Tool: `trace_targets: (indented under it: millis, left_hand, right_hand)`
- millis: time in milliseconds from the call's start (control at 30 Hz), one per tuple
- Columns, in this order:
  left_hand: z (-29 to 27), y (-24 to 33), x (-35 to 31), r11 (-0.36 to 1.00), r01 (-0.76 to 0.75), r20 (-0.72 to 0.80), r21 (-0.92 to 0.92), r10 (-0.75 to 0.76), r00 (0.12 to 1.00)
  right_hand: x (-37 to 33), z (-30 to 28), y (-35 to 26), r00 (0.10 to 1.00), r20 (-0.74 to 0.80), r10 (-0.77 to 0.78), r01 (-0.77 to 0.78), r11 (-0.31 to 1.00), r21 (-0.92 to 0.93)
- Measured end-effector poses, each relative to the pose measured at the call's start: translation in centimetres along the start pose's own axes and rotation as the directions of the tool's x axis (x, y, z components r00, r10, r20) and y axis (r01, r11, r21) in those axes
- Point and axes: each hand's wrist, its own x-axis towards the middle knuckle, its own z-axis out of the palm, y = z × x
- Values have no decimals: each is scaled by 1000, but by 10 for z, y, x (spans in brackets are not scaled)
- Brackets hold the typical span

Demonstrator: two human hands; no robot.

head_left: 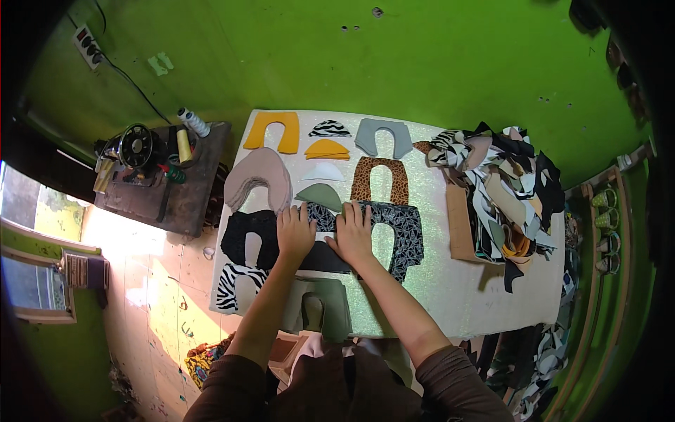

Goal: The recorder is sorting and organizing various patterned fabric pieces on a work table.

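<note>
Both hands (323,235) flat, open, pressing black-white patterned fabric piece (322,216) on table (450,295).

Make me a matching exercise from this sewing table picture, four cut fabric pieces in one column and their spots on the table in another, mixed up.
1. yellow U-shaped piece
2. grey U-shaped piece
3. zebra-striped piece
4. leopard-print piece

A. near left corner
B. far left corner
C. just below the grey piece
D. far row, beside the scrap pile

Pairs: 1-B, 2-D, 3-A, 4-C
</note>
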Motion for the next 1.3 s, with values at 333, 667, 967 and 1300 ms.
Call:
trace_targets:
  millis: [333, 667, 967, 1300]
  left_hand:
    - [1, -4, -9, 997, -56, -14, 62, 57, 998]
    - [-6, -3, -3, 998, -60, -5, -9, 60, 998]
    - [5, -26, 46, 967, -246, -13, 60, 248, 969]
    - [-9, -21, 31, 974, -225, -116, 12, 225, 967]
  right_hand:
    - [-13, -2, 13, 1000, -9, -4, 4, 1000, -15]
    - [29, 0, 16, 996, -90, -16, 21, 998, 52]
    - [58, 26, 31, 986, -14, -164, 162, 982, -96]
    - [41, 6, 12, 991, -78, -113, 113, 994, 5]
